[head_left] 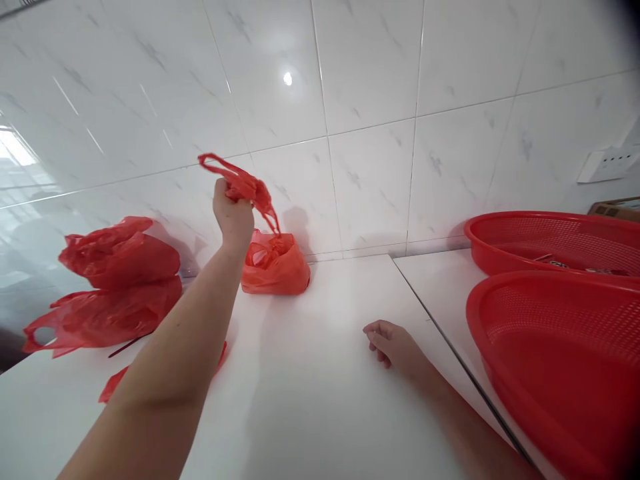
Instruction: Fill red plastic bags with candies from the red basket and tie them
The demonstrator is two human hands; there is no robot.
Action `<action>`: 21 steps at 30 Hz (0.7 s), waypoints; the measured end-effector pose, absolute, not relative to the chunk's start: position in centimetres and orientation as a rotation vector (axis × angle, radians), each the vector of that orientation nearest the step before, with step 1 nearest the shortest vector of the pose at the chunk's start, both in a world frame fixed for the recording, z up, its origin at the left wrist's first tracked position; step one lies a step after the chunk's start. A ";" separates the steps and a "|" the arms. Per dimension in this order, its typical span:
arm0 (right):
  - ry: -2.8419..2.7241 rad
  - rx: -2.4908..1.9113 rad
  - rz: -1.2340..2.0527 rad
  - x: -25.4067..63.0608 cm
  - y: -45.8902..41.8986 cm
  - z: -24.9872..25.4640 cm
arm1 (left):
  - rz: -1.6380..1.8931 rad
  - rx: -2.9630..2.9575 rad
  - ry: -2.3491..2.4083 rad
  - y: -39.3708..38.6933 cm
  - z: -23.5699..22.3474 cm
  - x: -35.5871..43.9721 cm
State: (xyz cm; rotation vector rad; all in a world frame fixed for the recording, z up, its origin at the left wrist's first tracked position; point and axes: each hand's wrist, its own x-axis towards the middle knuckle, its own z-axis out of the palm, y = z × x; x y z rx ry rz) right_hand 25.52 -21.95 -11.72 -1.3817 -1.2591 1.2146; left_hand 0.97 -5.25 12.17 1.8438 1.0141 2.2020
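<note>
My left hand (234, 212) is raised in front of the tiled wall and closed on a crumpled red plastic bag (256, 191). One handle loop sticks out to the left of the fist. Another strip dangles toward an open-topped red plastic bag (275, 272) standing against the wall; whether the two touch I cannot tell. More red plastic shows inside that standing bag. Over the white table my right hand (393, 345) hovers or rests with loosely curled fingers, slightly apart and holding nothing visible. Beneath my left forearm lies a piece of red plastic (114, 385), mostly hidden.
Two bulging red plastic bags, an upper (123, 257) and a lower (107, 317), are piled at the left. At the right stand two red plastic baskets, a near one (480, 300) and a far one (475, 233) with small items inside. A seam (440, 333) crosses the white tabletop (320, 400).
</note>
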 end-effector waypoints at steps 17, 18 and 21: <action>-0.801 -1.016 1.336 27.0 -21.9 -11.7 | 1.220 1.241 1.000 -18.1 -9.2 4.9; -0.741 -1.041 1.291 27.2 -21.6 -11.9 | 1.268 1.184 0.989 -17.8 -9.4 4.2; -0.585 -1.065 1.154 28.0 -21.0 -12.1 | 1.403 1.026 0.962 -16.4 -9.9 2.0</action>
